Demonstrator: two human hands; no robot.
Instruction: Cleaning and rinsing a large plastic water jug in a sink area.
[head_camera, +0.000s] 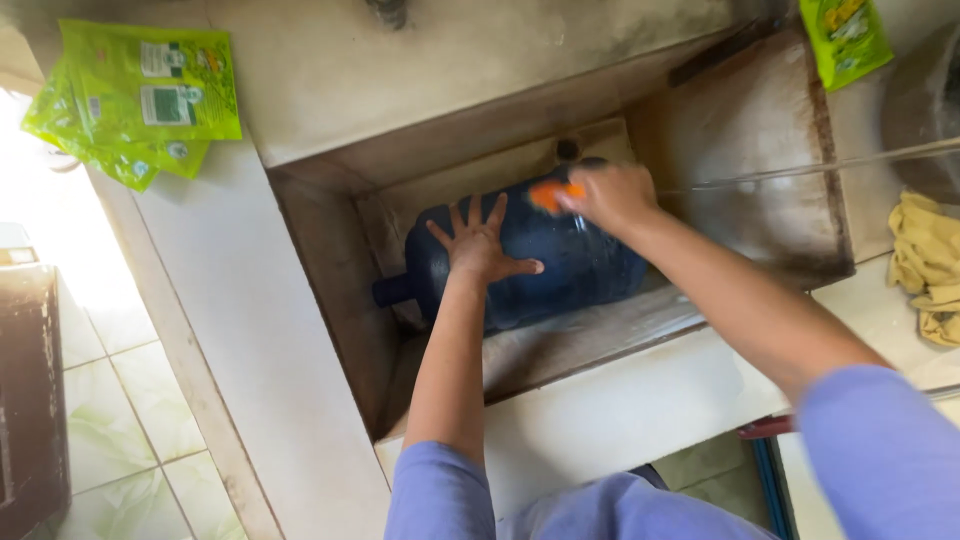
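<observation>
left hand (478, 245): flat on the blue water jug (560, 262), fingers (470, 215) spread wide, holding nothing
right hand (610, 195): fingers curled tight round an orange scrubber (548, 194), pressed on jug top
jug: lies on its side under both hands, neck pointing away left of left-hand fingers, inside the stained sink basin (760, 150)
green packets (140, 95): far left of left hand
yellow cloth (925, 265): well right of right hand
</observation>
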